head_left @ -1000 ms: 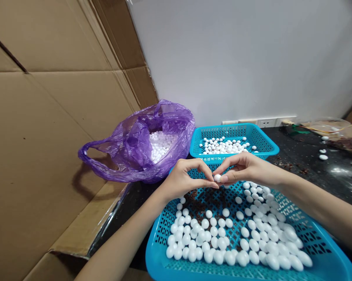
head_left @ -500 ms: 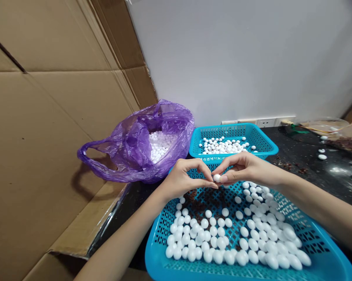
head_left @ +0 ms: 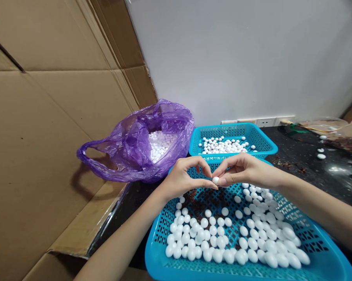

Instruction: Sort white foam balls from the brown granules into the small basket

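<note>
Above the near blue basket (head_left: pixel 161 269), my left hand (head_left: pixel 183 177) and my right hand (head_left: pixel 243 169) meet at the fingertips. Between them is a small white ball (head_left: pixel 215 180), smooth and slightly egg-like. My right thumb and forefinger pinch it from the right. From the left, the tips of my left thumb and forefinger close on it in a ring shape. Many similar white balls (head_left: pixel 213 240) lie below in the basket, in a left cluster and a right cluster (head_left: pixel 271 246). Dark brown crumbs (head_left: pixel 197 205) are scattered on the basket floor toward the back.
A second blue basket (head_left: pixel 271 146) with white balls stands behind, against the wall. At its left slumps an open purple plastic bag (head_left: pixel 129 156) full of white pieces. Cardboard (head_left: pixel 47 156) walls the left side. Loose balls (head_left: pixel 321 156), crumbs and wires lie on the black tabletop at right.
The ball and my right fingertips have shifted very slightly left and down, and the ball has turned a little in the fingers. Everything else looks the same.
</note>
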The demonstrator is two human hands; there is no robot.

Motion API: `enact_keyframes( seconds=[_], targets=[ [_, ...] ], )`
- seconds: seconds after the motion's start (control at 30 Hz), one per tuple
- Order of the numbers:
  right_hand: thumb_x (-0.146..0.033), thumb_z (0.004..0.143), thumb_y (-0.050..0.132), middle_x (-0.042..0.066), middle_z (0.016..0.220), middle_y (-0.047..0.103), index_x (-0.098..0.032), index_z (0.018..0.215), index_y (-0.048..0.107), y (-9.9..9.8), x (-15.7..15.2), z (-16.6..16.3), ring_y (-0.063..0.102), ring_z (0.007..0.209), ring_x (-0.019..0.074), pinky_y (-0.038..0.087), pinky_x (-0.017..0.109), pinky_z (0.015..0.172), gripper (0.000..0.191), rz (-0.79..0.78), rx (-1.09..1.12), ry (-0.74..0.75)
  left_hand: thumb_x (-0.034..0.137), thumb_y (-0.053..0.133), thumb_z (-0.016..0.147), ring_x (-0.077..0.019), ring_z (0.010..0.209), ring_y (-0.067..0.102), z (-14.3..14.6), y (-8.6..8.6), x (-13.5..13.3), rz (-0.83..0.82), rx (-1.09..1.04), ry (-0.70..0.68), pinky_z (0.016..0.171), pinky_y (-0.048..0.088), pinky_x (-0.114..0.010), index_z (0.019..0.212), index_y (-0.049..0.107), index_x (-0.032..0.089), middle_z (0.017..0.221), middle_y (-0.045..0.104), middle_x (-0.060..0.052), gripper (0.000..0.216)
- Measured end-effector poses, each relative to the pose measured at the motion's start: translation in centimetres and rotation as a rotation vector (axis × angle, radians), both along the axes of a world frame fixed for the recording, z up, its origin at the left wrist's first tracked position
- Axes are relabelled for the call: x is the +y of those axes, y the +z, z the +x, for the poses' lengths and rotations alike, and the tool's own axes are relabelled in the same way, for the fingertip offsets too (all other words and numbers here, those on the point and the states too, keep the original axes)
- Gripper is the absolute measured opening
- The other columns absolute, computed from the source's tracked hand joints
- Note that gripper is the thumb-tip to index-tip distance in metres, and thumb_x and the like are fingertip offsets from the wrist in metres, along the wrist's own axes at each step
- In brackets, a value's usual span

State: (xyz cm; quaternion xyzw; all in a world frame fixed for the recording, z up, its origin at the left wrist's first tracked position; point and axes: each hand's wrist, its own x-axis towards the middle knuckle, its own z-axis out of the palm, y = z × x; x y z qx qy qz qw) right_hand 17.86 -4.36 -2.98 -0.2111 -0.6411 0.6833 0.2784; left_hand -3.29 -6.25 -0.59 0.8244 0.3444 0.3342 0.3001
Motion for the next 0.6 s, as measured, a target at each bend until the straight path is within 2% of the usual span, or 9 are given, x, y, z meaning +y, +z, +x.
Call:
enact_keyframes(
  seconds=[0.13, 0.37, 0.6],
  targets=[
    [-0.026, 0.073, 0.077, 0.003, 0.082, 0.069, -0.019, 0.087, 0.072, -0.08, -0.06, -0.01, 0.064, 0.079, 0.0163, 0.051, 0.032, 0.079, 0.017, -0.015, 0.000, 0.023, 0.029, 0.080, 0.060, -0.0104, 0.068, 0.055, 0.03, 0.05, -0.05, 0.038, 0.007, -0.004, 0.064, 0.043, -0.023, 0.072, 0.060, 0.015, 0.072, 0.060, 0.002, 0.026],
    [-0.029, 0.075, 0.075, 0.002, 0.078, 0.068, -0.019, 0.087, 0.072, 0.34, -0.01, -0.19, 0.062, 0.070, 0.0144, 0.051, 0.029, 0.070, 0.016, 0.039, 0.015, -0.022, 0.030, 0.079, 0.063, -0.0114, 0.071, 0.055, -0.05, -0.04, 0.13, 0.006, -0.004, 0.022, 0.067, 0.045, -0.024, 0.076, 0.058, 0.016, 0.076, 0.059, 0.001, 0.028],
    [-0.032, 0.077, 0.073, 0.003, 0.085, 0.068, -0.020, 0.091, 0.069, 0.37, 0.21, 0.01, 0.064, 0.077, 0.0166, 0.052, 0.028, 0.069, 0.019, 0.015, -0.001, -0.079, 0.027, 0.076, 0.066, -0.0120, 0.072, 0.055, -0.10, 0.00, -0.09, -0.011, -0.019, -0.012, 0.068, 0.046, -0.025, 0.084, 0.058, 0.016, 0.079, 0.059, 0.000, 0.028]
  ],
)
